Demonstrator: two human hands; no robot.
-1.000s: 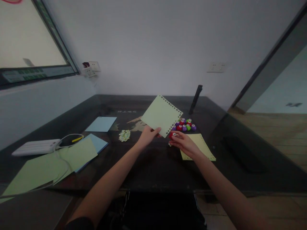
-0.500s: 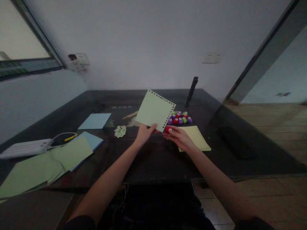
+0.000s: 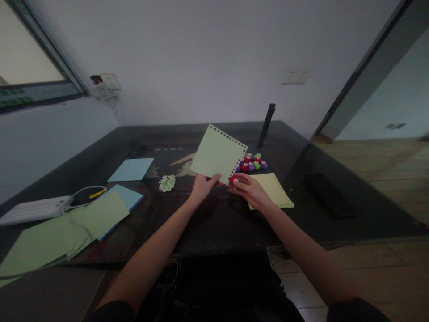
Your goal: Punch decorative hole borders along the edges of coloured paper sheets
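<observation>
My left hand (image 3: 203, 187) pinches the lower edge of a pale green sheet (image 3: 217, 152), which is held up at a tilt. Punched notches run along two of the sheet's edges. Close to its bottom right corner, my right hand (image 3: 250, 188) has its fingers round a small red punch (image 3: 233, 180) with a white spot. Behind the sheet's right side is a cluster of red, purple and green punches (image 3: 251, 166). Pale yellow sheets (image 3: 276, 191) with a notched edge lie beside my right hand.
On the dark table (image 3: 214, 228) are a small pile of paper bits (image 3: 166, 183), a blue sheet (image 3: 132, 169), green sheets (image 3: 43, 241), a white power strip (image 3: 33, 210) with a cable, a black upright object (image 3: 267, 125) and a black phone-like object (image 3: 330, 197).
The red punch sits a little nearer the sheet's bottom right corner, with my right hand. The whole view has shifted slightly; both hands keep their hold.
</observation>
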